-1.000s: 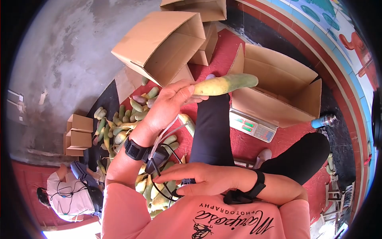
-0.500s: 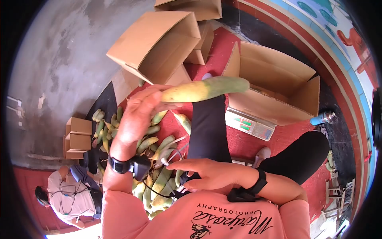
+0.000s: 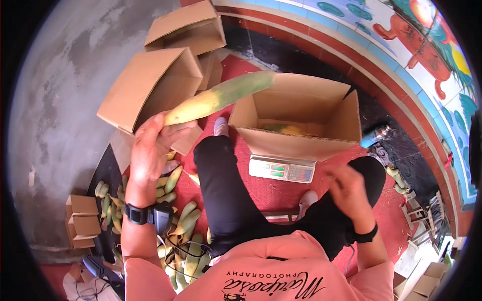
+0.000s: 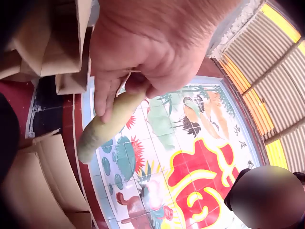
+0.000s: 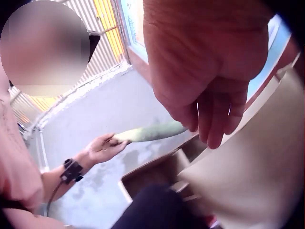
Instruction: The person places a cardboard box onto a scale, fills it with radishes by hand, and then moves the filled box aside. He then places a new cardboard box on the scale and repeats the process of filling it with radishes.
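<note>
My left hand point(image 3: 150, 150) grips the yellow end of a long yellow-green vegetable point(image 3: 216, 100), whose green tip points at the near-left edge of a cardboard box point(image 3: 296, 143). The left wrist view shows thumb and fingers of that hand point(image 4: 138, 52) around the vegetable point(image 4: 109, 124). My right hand point(image 3: 349, 190) hovers over my knee, to the right of a scale point(image 3: 281, 169), holding nothing; its fingers hang loosely bent in the right wrist view point(image 5: 209, 71). The box stands on the scale, with yellow-green vegetables point(image 3: 288, 130) inside it.
Tilted cardboard boxes point(image 3: 145, 85) stand at the upper left. A pile of vegetables point(image 3: 188, 256) lies by my left leg. A blue bottle point(image 3: 375, 136) is right of the box. Small boxes point(image 3: 83, 220) stand at the far left; part of another person point(image 3: 83, 286) shows at the lower left.
My left hand has moved left, still holding the vegetable, which now tilts upward. My right hand has swung away from my lap to the right. The head view has turned to the right.
</note>
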### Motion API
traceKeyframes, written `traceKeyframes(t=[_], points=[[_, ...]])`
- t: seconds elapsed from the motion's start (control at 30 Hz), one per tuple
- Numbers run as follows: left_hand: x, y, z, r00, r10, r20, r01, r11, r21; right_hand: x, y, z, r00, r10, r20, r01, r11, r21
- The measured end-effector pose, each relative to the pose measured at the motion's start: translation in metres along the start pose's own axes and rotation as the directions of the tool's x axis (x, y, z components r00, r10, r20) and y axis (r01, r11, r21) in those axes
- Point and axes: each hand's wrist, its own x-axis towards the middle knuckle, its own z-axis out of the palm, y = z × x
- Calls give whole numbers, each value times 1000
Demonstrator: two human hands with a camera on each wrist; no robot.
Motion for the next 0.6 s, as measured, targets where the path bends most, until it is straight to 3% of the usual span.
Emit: traceKeyframes(t=[0.03,0.1,0.13,0.2,0.33,0.4,0.47,0.5,0.53,0.6], points=[[13,-10,4,997,-22,72,27,997,-69,-1,3,-16,997,4,-75,-19,978,-206],[37,-26,25,979,-68,191,109,971,-214,-13,30,-42,971,16,-239,-101,932,-349],[43,-28,48,978,-194,71,202,970,-138,-19,37,-51,954,65,-293,-176,911,-373],[64,-57,59,942,-319,107,327,942,-79,-30,57,-61,915,125,-384,-281,880,-383],[96,-117,85,880,-365,304,365,929,59,-37,73,-56,918,96,-385,-271,860,-433],[103,-125,100,853,-441,278,441,895,66,-36,76,-53,899,138,-416,-308,875,-375],[112,-145,99,789,-500,358,454,866,209,-36,78,-51,899,155,-409,-315,878,-360],[113,-153,98,840,-459,290,361,871,333,-35,79,-50,899,167,-405,-319,883,-345],[114,-158,89,843,-463,275,372,870,324,-35,81,-50,907,165,-387,-308,886,-346],[108,-149,65,952,-126,279,-52,832,552,-36,85,-49,904,170,-393,-321,876,-360]])
